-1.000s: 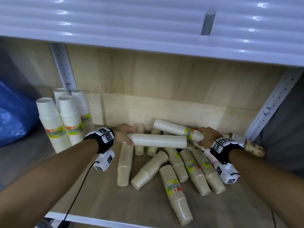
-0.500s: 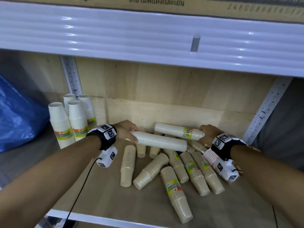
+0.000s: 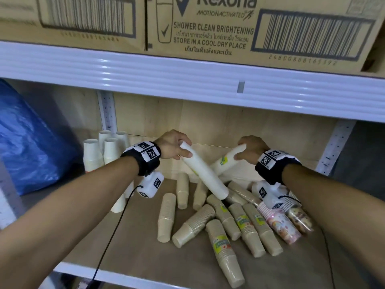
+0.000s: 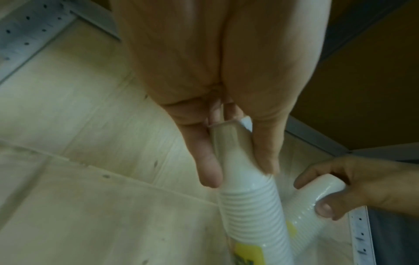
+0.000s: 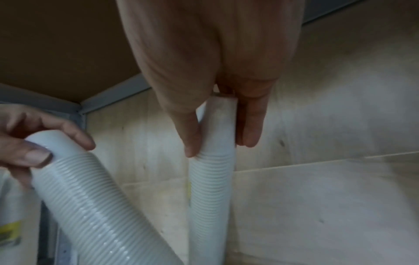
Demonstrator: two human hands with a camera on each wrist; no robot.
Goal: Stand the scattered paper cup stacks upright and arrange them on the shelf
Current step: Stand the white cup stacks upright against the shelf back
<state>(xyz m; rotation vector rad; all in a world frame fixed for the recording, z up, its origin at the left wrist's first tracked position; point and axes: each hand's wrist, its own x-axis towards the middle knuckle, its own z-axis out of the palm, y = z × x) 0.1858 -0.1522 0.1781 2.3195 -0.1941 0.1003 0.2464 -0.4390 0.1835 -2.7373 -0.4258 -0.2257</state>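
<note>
My left hand (image 3: 177, 146) grips the top end of a long white cup stack (image 3: 203, 171), which slants down to the right above the pile. My right hand (image 3: 249, 150) grips the top end of a second white cup stack (image 3: 226, 160) with a yellow label; it leans down to the left, behind the first. The left wrist view shows thumb and fingers (image 4: 209, 161) pinching the left stack (image 4: 251, 206). In the right wrist view the fingers (image 5: 192, 136) clasp the right stack (image 5: 212, 179). Several beige cup stacks (image 3: 193, 226) lie scattered on the wooden shelf (image 3: 129, 243).
Three or more white cup stacks (image 3: 93, 155) stand upright at the back left. A patterned pink stack (image 3: 279, 224) lies at the right under my wrist. A blue plastic bag (image 3: 27, 147) fills the left side. A white shelf beam (image 3: 187, 84) with a cardboard box (image 3: 208, 28) hangs overhead.
Both hands have lifted their white stacks off the pile by one end, so the stacks now slant steeply instead of lying flat. The head view has tilted upward.
</note>
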